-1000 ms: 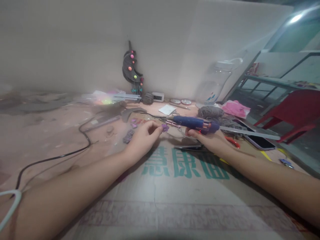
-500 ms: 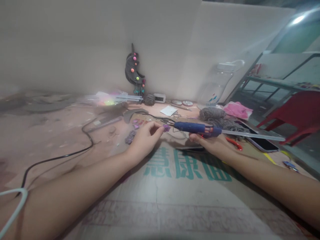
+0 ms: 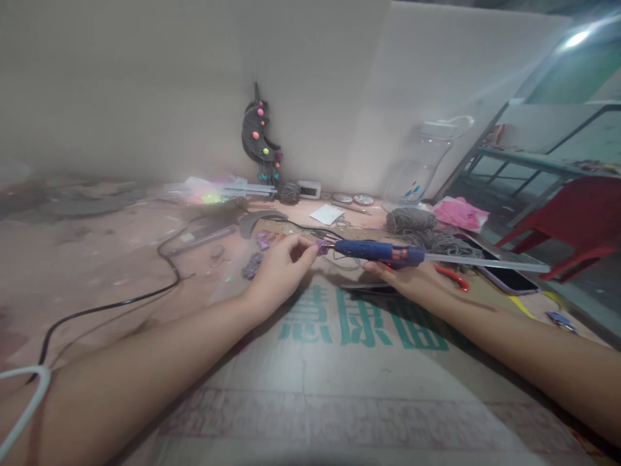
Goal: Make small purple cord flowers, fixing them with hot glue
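Between the thumb and fingertips of my left hand (image 3: 286,266) is a small purple piece (image 3: 323,247). My right hand (image 3: 405,275) is wrapped round a blue glue gun (image 3: 373,251), which lies level with its metal nozzle pointing left. The nozzle tip is at the purple piece. A long clear glue stick (image 3: 490,262) sticks out of the gun's back end. Left of my left hand, more small purple pieces (image 3: 263,241) and a grey-purple cluster (image 3: 252,265) rest on the cardboard (image 3: 310,375).
A dark cable (image 3: 121,303) curves over the left side. Behind stand a decorated grey moon (image 3: 257,133) and a clear bottle (image 3: 420,162). Grey yarn (image 3: 412,220), pink cloth (image 3: 460,213), a phone (image 3: 509,278) and an orange-red tool (image 3: 453,278) lie at the right.
My right hand and the glue gun have moved slightly left, bringing the nozzle over the purple piece. My left hand still pinches that piece and has hardly moved.
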{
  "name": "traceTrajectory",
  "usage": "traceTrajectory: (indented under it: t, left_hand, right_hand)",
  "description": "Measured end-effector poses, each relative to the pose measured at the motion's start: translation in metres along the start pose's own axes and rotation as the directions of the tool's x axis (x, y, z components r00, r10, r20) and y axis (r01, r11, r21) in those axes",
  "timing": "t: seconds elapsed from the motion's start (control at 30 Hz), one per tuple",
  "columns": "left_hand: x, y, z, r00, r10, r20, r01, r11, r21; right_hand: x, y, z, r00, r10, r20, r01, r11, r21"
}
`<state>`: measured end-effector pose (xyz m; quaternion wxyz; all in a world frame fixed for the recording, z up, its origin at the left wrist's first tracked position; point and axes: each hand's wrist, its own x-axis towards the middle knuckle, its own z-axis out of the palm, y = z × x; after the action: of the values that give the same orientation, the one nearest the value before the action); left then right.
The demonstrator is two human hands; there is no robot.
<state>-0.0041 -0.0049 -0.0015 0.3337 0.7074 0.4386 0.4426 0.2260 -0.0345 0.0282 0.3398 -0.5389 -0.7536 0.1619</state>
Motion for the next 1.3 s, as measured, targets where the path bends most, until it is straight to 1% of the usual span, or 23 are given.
traceTrajectory:
  t: [0.2, 0.4, 0.53, 0.63, 0.7, 0.8, 0.93, 1.07, 1.17, 1.3]
  left_hand:
    - [0.0, 0.0, 0.0, 1.0, 0.011, -0.01, -0.01, 1.0, 0.01]
    - [0.0, 0.002, 0.0, 1.0, -0.01, -0.011, 0.011, 1.0, 0.024]
    - [-0.001, 0.003, -0.001, 1.0, -0.011, -0.003, 0.011, 1.0, 0.021]
    - [-0.001, 0.002, -0.001, 1.0, -0.006, -0.007, 0.006, 1.0, 0.027]
    - [-0.001, 0.002, -0.001, 1.0, -0.004, -0.007, 0.004, 1.0, 0.025]
    - [-0.001, 0.003, 0.0, 1.0, -0.015, -0.005, 0.015, 1.0, 0.01]
    - [-0.001, 0.005, -0.001, 1.0, -0.019, -0.007, 0.019, 1.0, 0.012]
    - [-0.001, 0.005, -0.001, 1.0, -0.008, -0.005, 0.009, 1.0, 0.015]
    - [-0.001, 0.005, -0.001, 1.0, -0.024, 0.001, 0.024, 1.0, 0.008]
    - [-0.001, 0.004, 0.0, 0.999, -0.032, 0.001, 0.032, 0.999, 0.002]
  right_hand:
    - [0.0, -0.002, 0.0, 1.0, 0.019, 0.001, -0.019, 0.999, 0.028]
    - [0.001, -0.001, 0.0, 1.0, 0.027, 0.012, -0.028, 0.997, 0.068]
    - [0.001, 0.004, 0.0, 0.998, 0.062, -0.021, -0.062, 0.998, -0.024]
    - [0.0, 0.004, 0.0, 0.997, 0.063, -0.044, -0.065, 0.997, -0.042]
    - [0.001, 0.001, 0.0, 0.998, 0.055, -0.042, -0.056, 0.998, -0.027]
    - [0.002, -0.005, 0.001, 0.998, 0.034, -0.061, -0.031, 0.998, 0.045]
    - [0.002, -0.005, 0.002, 0.997, 0.037, -0.074, -0.029, 0.993, 0.112]
    - [0.002, -0.004, 0.002, 0.996, 0.062, -0.064, -0.053, 0.99, 0.132]
    - [0.002, -0.006, 0.001, 0.996, 0.062, -0.066, -0.053, 0.99, 0.132]
    - [0.002, -0.007, 0.001, 0.993, 0.105, -0.048, -0.1, 0.99, 0.102]
